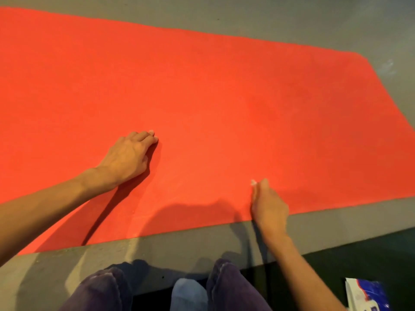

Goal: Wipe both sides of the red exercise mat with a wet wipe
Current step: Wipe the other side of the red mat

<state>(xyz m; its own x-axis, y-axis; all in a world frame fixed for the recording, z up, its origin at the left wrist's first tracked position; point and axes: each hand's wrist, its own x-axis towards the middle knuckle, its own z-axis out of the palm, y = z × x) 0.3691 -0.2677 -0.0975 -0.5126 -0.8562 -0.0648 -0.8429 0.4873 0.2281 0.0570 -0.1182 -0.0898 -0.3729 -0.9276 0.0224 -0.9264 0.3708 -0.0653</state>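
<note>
The red exercise mat (202, 97) lies flat on a grey floor and fills most of the view. My left hand (128, 156) rests on the mat left of centre, knuckles up, fingers bent with their tips on the surface. My right hand (268, 205) sits at the mat's near edge, its fingers closed over a wet wipe (253, 182), of which only a small white corner shows past the fingertips.
A grey floor (202, 245) runs along the mat's near edge, ending in a step down to darker ground. My knees in purple trousers (107, 288) are at the bottom. A blue-and-white wipes packet (366, 295) lies at the bottom right.
</note>
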